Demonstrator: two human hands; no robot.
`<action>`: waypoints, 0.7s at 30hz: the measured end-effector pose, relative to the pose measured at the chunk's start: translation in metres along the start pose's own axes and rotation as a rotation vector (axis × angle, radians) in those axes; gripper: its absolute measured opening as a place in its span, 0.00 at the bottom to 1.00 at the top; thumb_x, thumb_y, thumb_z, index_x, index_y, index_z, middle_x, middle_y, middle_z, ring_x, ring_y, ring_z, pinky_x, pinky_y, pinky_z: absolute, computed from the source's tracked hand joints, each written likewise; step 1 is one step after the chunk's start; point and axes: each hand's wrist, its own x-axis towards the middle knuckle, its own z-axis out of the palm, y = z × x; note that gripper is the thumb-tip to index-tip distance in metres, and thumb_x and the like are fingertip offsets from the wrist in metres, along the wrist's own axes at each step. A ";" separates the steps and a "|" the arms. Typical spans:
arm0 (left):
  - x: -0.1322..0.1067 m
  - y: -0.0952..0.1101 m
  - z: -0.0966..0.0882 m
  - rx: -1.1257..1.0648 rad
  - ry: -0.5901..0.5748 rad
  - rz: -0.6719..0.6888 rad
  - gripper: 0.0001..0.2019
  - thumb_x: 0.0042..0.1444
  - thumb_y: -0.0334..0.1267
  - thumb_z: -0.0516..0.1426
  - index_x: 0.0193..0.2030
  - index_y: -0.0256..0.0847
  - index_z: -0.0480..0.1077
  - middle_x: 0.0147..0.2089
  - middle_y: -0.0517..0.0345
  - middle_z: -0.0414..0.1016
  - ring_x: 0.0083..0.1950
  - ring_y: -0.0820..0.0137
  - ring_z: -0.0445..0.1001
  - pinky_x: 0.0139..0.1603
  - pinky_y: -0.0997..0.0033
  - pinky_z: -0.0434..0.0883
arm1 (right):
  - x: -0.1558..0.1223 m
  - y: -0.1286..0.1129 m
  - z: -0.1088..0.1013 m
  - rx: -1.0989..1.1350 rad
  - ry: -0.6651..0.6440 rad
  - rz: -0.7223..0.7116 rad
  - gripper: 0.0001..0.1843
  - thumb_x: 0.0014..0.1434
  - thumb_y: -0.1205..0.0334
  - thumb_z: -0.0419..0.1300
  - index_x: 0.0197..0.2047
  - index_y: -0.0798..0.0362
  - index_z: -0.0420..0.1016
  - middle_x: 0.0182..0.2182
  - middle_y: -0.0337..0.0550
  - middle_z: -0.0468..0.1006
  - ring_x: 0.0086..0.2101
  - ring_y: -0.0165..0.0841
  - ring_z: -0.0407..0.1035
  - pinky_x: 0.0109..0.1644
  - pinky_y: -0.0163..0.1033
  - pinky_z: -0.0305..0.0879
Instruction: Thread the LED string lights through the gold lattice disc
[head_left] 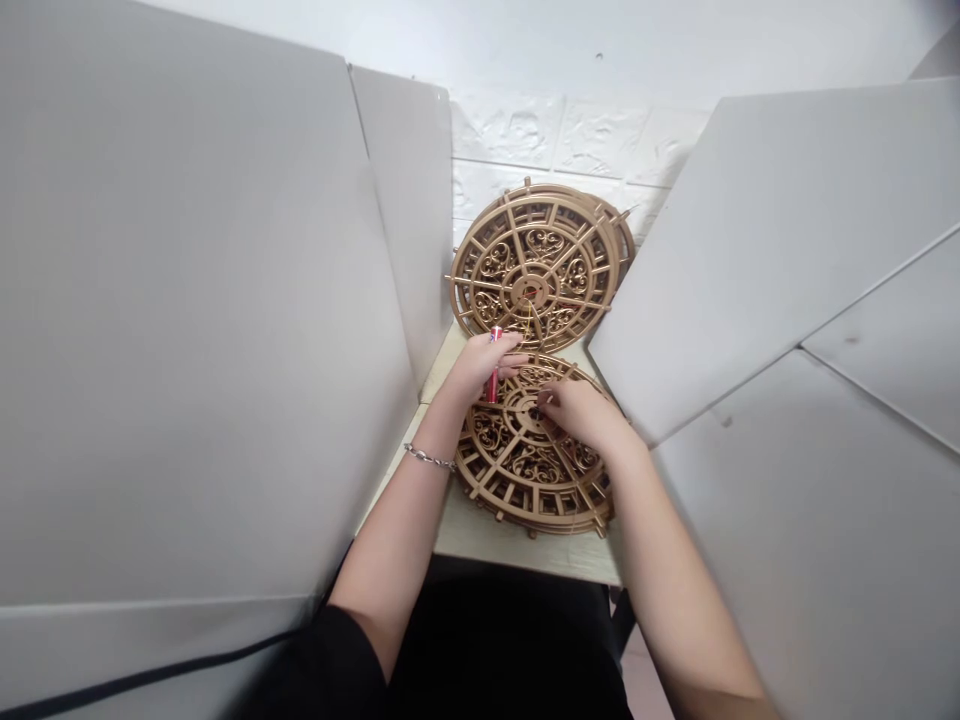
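A round gold openwork disc (525,465) lies flat on the pale table (517,545) in front of me. My left hand (484,362) is closed around a small red tube (493,380) held upright over the disc's far edge. My right hand (581,412) rests on the disc with its fingertips pinched at the hub; what they hold is too small to make out. A second stack of gold openwork discs (536,265) leans upright against the white wall behind, with a thin yellow thread hanging from its centre.
Tall white panels (195,320) close in on the left and white panels (787,300) on the right, leaving a narrow table strip. A bracelet (429,458) is on my left wrist. My dark lap is below the table's near edge.
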 end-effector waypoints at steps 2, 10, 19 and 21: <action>-0.002 0.003 -0.003 -0.030 -0.049 -0.001 0.10 0.51 0.37 0.55 0.40 0.35 0.68 0.47 0.51 0.71 0.32 0.78 0.74 0.19 0.84 0.61 | 0.000 -0.002 0.001 -0.075 0.002 0.041 0.10 0.54 0.65 0.47 0.31 0.53 0.69 0.32 0.47 0.75 0.32 0.35 0.67 0.32 0.37 0.56; -0.015 0.006 -0.010 0.173 -0.577 -0.104 0.16 0.51 0.42 0.55 0.43 0.34 0.72 0.40 0.46 0.76 0.24 0.77 0.73 0.11 0.85 0.52 | -0.009 0.004 -0.013 -0.178 0.029 0.239 0.15 0.58 0.59 0.43 0.42 0.53 0.66 0.35 0.56 0.75 0.34 0.43 0.70 0.32 0.42 0.58; -0.010 0.002 -0.005 0.085 -0.453 -0.061 0.10 0.52 0.39 0.55 0.37 0.35 0.71 0.24 0.63 0.69 0.12 0.88 0.55 0.11 0.83 0.46 | 0.005 -0.002 -0.005 0.567 0.491 -0.010 0.11 0.58 0.58 0.47 0.40 0.50 0.65 0.44 0.45 0.75 0.43 0.34 0.70 0.46 0.41 0.63; -0.009 0.001 -0.004 0.010 -0.423 -0.045 0.11 0.54 0.43 0.53 0.32 0.35 0.69 0.18 0.67 0.61 0.12 0.88 0.50 0.11 0.84 0.44 | 0.010 -0.011 0.000 0.805 0.542 -0.060 0.17 0.58 0.59 0.46 0.51 0.50 0.58 0.44 0.47 0.74 0.42 0.31 0.70 0.45 0.40 0.65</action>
